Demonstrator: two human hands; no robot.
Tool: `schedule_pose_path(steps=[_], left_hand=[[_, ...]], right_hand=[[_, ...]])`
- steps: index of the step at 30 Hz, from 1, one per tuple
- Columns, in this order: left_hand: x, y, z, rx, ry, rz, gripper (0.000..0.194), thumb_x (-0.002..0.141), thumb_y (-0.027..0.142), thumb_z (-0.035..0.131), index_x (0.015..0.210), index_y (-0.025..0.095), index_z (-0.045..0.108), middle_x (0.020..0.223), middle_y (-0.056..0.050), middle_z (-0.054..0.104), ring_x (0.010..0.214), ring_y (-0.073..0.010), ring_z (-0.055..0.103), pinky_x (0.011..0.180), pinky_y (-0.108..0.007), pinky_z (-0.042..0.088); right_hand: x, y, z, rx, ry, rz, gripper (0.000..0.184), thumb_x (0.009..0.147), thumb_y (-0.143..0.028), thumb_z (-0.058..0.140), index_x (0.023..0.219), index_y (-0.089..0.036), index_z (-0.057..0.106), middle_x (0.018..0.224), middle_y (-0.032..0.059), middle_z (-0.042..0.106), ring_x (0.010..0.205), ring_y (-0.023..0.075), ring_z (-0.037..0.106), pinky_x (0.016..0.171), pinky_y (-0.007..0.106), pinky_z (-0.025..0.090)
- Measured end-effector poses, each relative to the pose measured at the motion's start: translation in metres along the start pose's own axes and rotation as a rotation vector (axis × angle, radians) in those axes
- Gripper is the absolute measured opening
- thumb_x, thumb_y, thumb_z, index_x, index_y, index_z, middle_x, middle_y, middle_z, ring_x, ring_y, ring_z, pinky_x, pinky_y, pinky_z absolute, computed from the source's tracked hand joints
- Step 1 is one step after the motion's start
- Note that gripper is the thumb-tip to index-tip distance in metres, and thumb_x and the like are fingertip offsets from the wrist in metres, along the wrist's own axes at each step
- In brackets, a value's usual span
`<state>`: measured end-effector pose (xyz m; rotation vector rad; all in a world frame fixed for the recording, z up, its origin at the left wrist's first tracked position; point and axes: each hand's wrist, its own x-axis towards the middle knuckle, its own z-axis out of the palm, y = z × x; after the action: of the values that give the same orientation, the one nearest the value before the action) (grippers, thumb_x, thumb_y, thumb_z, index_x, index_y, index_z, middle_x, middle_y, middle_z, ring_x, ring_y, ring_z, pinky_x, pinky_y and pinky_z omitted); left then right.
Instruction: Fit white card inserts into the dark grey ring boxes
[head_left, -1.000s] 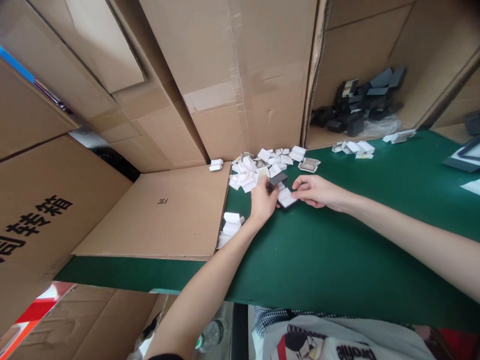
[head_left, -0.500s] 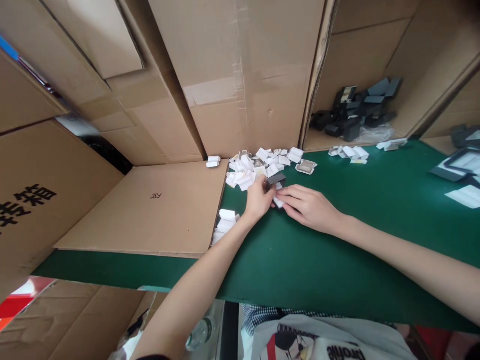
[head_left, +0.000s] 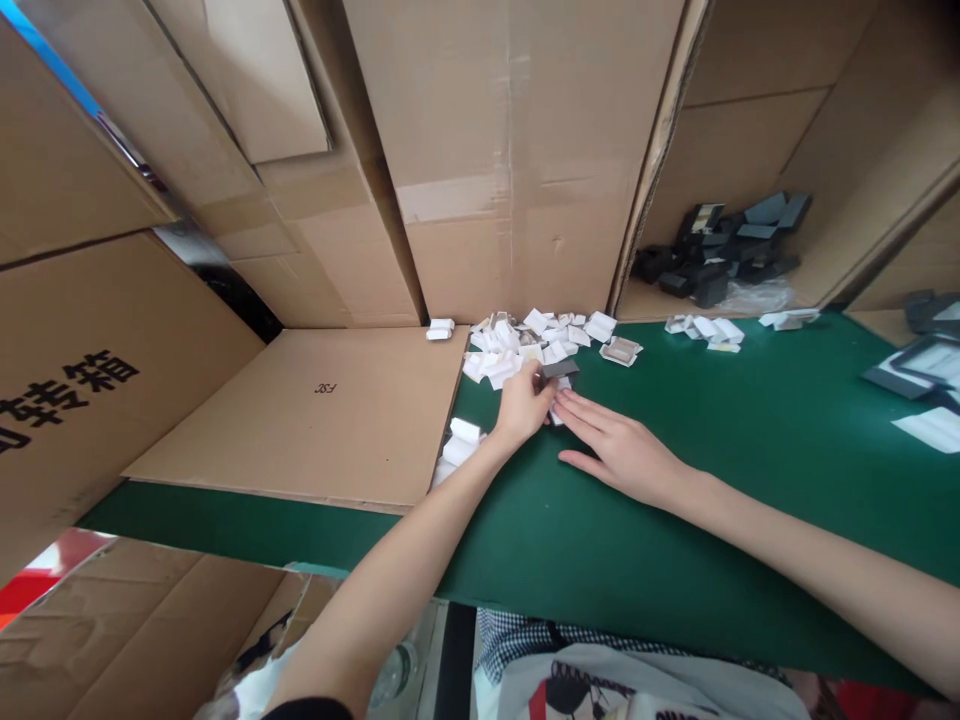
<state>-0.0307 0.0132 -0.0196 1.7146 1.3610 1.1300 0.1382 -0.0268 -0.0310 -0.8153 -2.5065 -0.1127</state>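
Observation:
My left hand (head_left: 523, 405) is closed around a small dark grey box piece (head_left: 559, 370), just in front of the white pile. A white folded piece (head_left: 557, 412) shows below the dark one, partly covered by my fingers. My right hand (head_left: 619, 445) lies with straight fingers, its fingertips touching the white piece and its thumb held apart. Behind both hands spreads a heap of small white folded card pieces (head_left: 502, 345). A shallow grey-white tray piece (head_left: 621, 350) sits at the heap's right end.
A flat cardboard sheet (head_left: 300, 420) covers the table's left side, with white pieces (head_left: 459, 445) by its edge. Tall cardboard boxes (head_left: 517, 160) wall the back. Dark box pieces (head_left: 724, 250) fill an open carton at right. More white pieces (head_left: 705, 330) lie on the green table (head_left: 750, 420).
My right hand has drawn slightly back, its fingers straighter and its thumb spread away from the white piece. My left hand keeps its hold. The view has shifted a little.

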Motion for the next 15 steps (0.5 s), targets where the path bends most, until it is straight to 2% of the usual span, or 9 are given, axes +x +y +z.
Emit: schedule_pose_path(steps=[5,10,15], left_hand=[[-0.001,0.002,0.000,-0.007,-0.009,-0.005,0.019,0.082,0.029,0.052,0.071,0.020,0.040,0.055,0.005,0.053,0.034,-0.0090,0.048,0.037,-0.020,0.033],[-0.006,0.005,-0.002,0.004,-0.006,0.019,0.018,0.086,0.036,0.048,0.078,0.019,0.045,0.056,0.005,0.054,0.038,-0.0099,0.052,0.039,-0.020,0.035],[-0.008,0.006,-0.004,0.064,-0.044,0.086,0.021,0.089,0.036,0.043,0.076,0.019,0.045,0.054,0.004,0.053,0.042,-0.0115,0.054,0.047,-0.022,0.040]], right_hand=[[0.003,-0.009,-0.001,-0.076,-0.032,0.049,0.052,0.090,-0.036,0.047,0.131,-0.003,0.050,0.135,0.0207,0.048,0.129,0.0295,0.042,0.106,0.044,0.040],[0.001,0.002,-0.001,0.103,0.013,0.096,0.047,0.092,-0.033,0.045,0.133,-0.010,0.049,0.138,0.0130,0.048,0.131,0.0242,0.040,0.108,0.042,0.039],[0.001,0.001,-0.002,0.096,0.081,0.056,0.049,0.090,-0.031,0.047,0.136,-0.012,0.045,0.140,0.0142,0.046,0.132,0.0262,0.038,0.110,0.048,0.034]])
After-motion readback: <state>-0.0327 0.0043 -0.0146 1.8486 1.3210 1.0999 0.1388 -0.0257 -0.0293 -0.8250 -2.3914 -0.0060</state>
